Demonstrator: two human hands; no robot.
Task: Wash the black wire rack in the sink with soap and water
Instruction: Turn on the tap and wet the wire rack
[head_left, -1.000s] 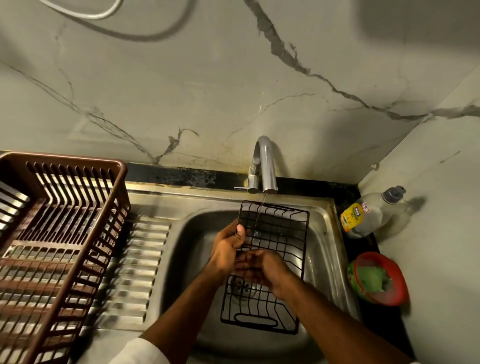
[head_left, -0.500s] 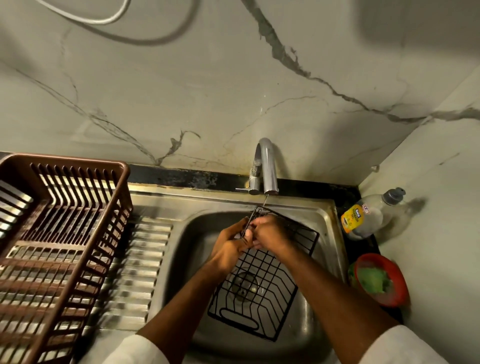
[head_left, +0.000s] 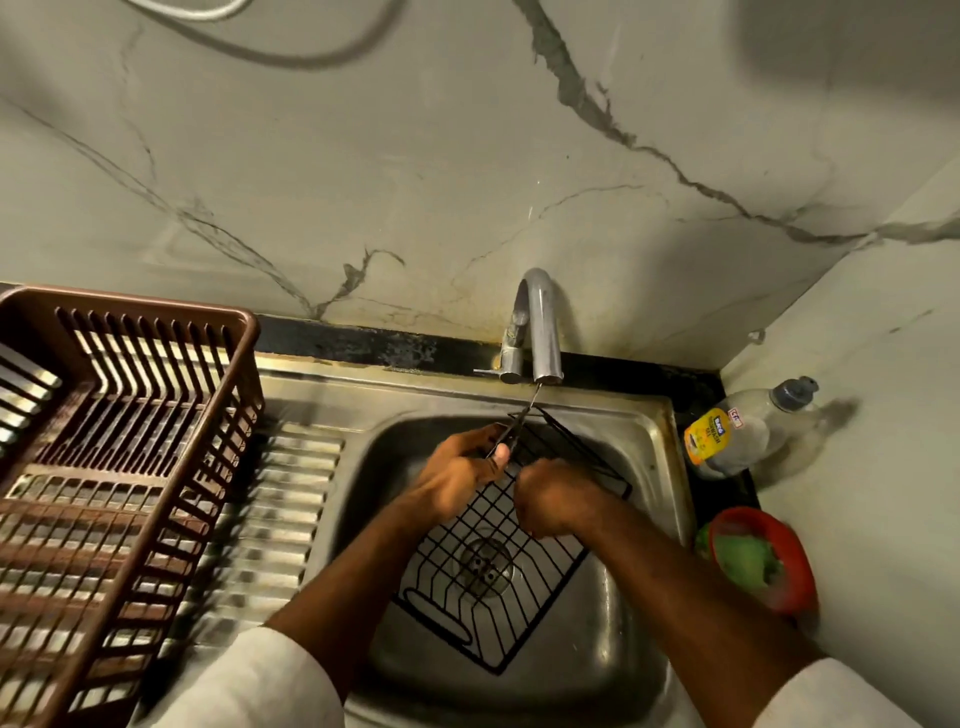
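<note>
Two hands are on the black wire rack (head_left: 498, 561), which lies tilted in the sink (head_left: 644, 415) at lower centre; my left hand (head_left: 457, 480) pinches its upper edge under the tap (head_left: 540, 322), and my right hand (head_left: 553, 501) is curled over the wires, though I cannot tell whether it holds anything. I judge this a rub-and-rinse step; I would keep the left grip firm, pass each wire under the thin stream, and work corner to corner.

Brown plastic slatted dish basket (head_left: 119, 467) cut off by left edge. Right hand (head_left: 558, 499) fingers hidden, curled under. Label on clear dish-soap bottle (head_left: 748, 434) too blurred to be read.
</note>
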